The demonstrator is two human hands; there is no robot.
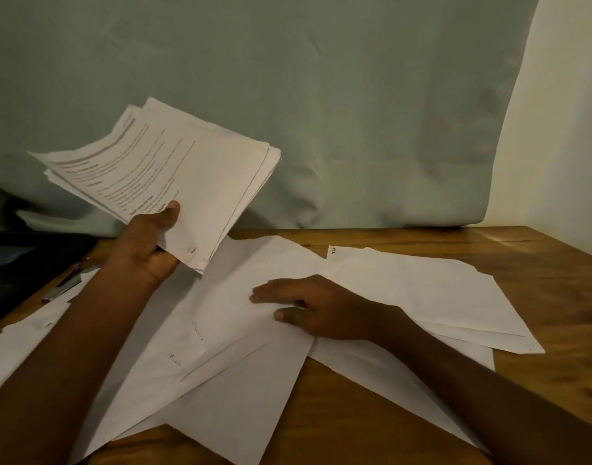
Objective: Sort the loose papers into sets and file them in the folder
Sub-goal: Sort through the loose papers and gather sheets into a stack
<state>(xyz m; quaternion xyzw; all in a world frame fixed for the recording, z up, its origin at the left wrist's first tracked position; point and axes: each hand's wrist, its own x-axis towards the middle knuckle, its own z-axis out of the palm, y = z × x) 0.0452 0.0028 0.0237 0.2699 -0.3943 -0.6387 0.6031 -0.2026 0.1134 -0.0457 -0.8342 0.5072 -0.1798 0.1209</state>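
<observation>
The sorting looks only begun: the left hand (pixel 147 241) grips one stack (pixel 173 176) of printed pages above the surface (pixel 539 280), while the right hand (pixel 308 307) lies open and flat on the loose sheets (pixel 220 347) spread face down. A dark object (pixel 22 263) at far left may be the folder; nothing is filed yet.

Half-seen papers, unreadable print

Print on the held stack (pixel 173 169) too blurred to read; loose sheets (pixel 241 333) partly buried under both forearms and cut off at the bottom and left edges; dark object (pixel 22 263) by the table's (pixel 539 273) left edge unidentifiable.
</observation>
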